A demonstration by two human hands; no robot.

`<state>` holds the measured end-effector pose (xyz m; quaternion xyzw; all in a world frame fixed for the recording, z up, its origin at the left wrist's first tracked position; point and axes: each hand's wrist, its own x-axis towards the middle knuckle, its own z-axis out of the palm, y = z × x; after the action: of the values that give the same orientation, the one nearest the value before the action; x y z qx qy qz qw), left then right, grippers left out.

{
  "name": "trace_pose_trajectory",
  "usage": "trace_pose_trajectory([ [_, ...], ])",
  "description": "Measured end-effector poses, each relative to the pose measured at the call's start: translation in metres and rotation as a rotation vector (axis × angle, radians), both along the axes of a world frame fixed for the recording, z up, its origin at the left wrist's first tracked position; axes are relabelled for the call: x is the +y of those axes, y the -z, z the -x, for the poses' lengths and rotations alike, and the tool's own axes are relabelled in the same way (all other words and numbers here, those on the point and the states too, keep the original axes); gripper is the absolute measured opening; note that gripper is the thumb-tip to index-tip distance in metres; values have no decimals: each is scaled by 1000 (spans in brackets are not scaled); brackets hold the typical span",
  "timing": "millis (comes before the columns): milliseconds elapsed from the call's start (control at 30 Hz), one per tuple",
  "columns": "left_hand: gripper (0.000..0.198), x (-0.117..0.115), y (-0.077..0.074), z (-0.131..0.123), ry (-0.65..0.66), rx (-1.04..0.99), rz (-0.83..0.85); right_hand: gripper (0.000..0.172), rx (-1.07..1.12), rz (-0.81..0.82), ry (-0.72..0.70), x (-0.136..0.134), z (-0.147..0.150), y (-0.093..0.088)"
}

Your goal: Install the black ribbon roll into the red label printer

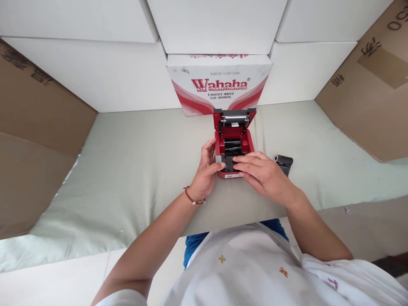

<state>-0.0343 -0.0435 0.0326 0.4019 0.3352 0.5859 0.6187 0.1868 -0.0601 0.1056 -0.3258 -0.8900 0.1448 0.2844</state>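
A small red machine that looks like a label printer (218, 148) stands on the cloth, its red lid (235, 126) tipped up and back. Inside lies a shiny black roll (232, 146), with a black part (228, 164) at the front. My left hand (205, 174) grips the machine's left side, fingers along the outer wall and thumb on the front part. Stretched-out fingers of my right hand (263, 172) rest on that black part from the right, the thumb by the front edge. A black ribbon roll (283, 160) lies right of this hand, partly hidden by it.
Behind the machine stands a white and red Wahaha water carton (219, 87), with white boxes (216, 25) stacked at the back. Brown cardboard boxes flank the pale green cloth (137, 170), one at the left (38, 136) and one at the right (366, 102).
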Motion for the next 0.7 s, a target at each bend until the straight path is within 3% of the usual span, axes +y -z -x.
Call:
trace_pose_trajectory([
  [267,87,-6,-5,-7,29,4,66,29,23,-42,0,0,0,8],
  [433,89,-5,-3,-5,19,22,29,26,37,-6,26,7,-1,-10],
  [600,101,-5,0,-4,18,4,27,47,7,-164,387,59,1,-38],
  [700,106,-5,3,-3,22,9,26,60,-58,-153,396,94,4,-37],
])
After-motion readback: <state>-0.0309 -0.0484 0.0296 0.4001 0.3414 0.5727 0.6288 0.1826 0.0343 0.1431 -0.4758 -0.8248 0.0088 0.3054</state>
